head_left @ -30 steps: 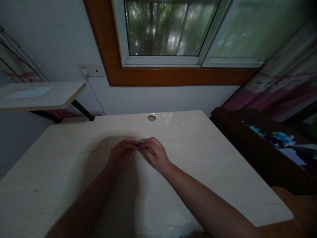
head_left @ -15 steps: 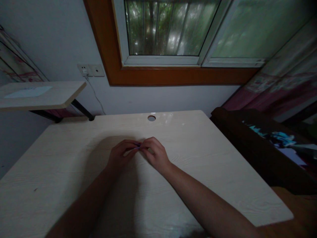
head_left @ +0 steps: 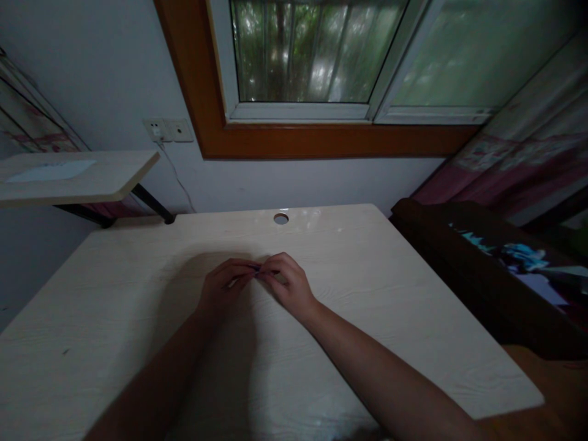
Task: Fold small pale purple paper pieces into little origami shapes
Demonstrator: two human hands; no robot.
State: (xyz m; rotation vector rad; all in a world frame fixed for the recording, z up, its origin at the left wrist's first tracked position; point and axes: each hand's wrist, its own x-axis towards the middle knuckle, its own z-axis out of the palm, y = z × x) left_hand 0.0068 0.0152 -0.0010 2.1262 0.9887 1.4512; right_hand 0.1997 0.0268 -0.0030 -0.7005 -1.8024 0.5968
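Tabletop [head_left: 376, 294] with pale wood grain lies beneath the left hand [head_left: 223, 288] and right hand [head_left: 287, 282], whose fingertips nearly meet, thumbs and fingers pinched almost closed on a small purplish thing [head_left: 256, 268] between them. The fingertips hide most of it, so its shape is unclear. Beyond the hands, a round hole [head_left: 281, 218] sits near the far edge.
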